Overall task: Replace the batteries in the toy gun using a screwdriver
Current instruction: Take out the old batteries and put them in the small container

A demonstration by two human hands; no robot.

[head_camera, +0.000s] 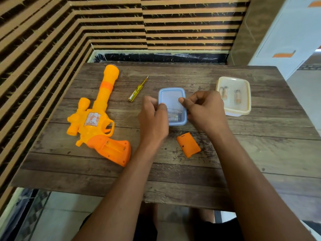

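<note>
Toy gun [97, 119] flat on worktop [173, 174], well left of blue box [177, 124], grip compartment [113, 146] open and seemingly empty. At blue box, left hand [152, 119] and right hand [206, 112] pinching lid [171, 96] by opposite edges, batteries [173, 115] dimly inside. Likely step: reaching batteries. Next: lift lid squarely, carry cells leftward. Cover [188, 144] and loose screw [176, 149] just in front of blue box, cream box [232, 80] right, screwdriver [138, 89] beyond-left; open room leftward.

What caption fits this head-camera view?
Left hand and right hand hold a blue box beside the opened toy gun.
</note>
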